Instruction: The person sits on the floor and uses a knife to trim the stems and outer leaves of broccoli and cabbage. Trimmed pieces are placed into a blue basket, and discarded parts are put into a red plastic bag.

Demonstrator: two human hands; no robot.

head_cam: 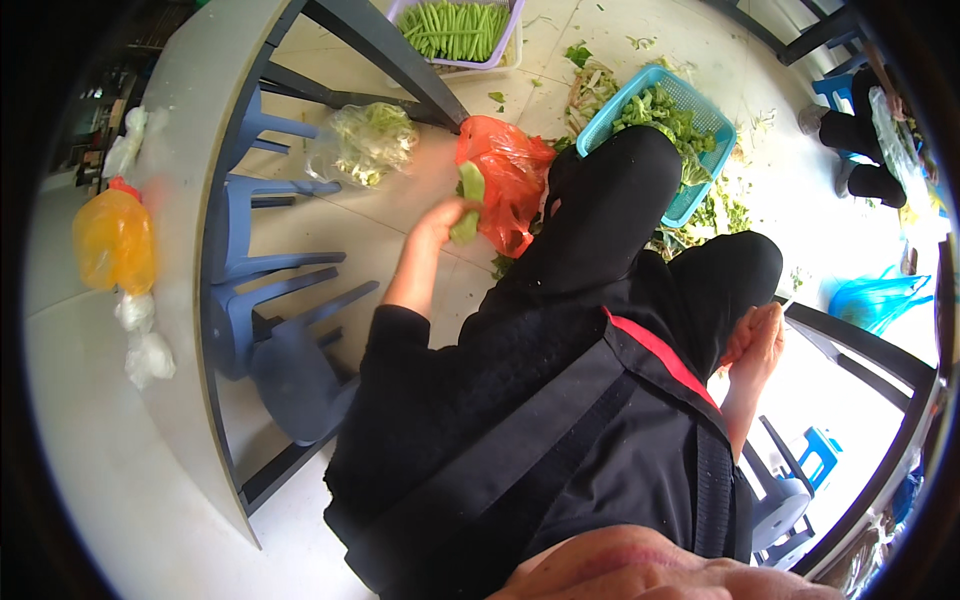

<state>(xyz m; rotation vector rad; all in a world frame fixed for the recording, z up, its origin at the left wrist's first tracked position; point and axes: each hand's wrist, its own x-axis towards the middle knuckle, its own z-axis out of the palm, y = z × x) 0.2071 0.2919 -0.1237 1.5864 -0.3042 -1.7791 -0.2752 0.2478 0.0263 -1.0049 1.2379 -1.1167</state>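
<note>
My left hand point(448, 217) holds a long green vegetable piece point(469, 196), perhaps a leaf or stem, beside a red plastic bag point(506, 176) on the floor. Past my knees, a turquoise plastic basket point(594, 133) holds leafy greens point(664, 116). Near my other knee, at the right, my right hand point(756, 336) has its fingers curled; whether anything is in it cannot be made out. Leaf scraps point(724, 214) lie around the basket.
A clear bag of greens point(371, 146) lies left of the red bag. Green beans point(454, 30) fill a purple basket at the top. Blue stools point(300, 382) stand under the left table point(172, 300), which bears a yellow bag point(114, 240). Another person's legs point(851, 135) show at the right.
</note>
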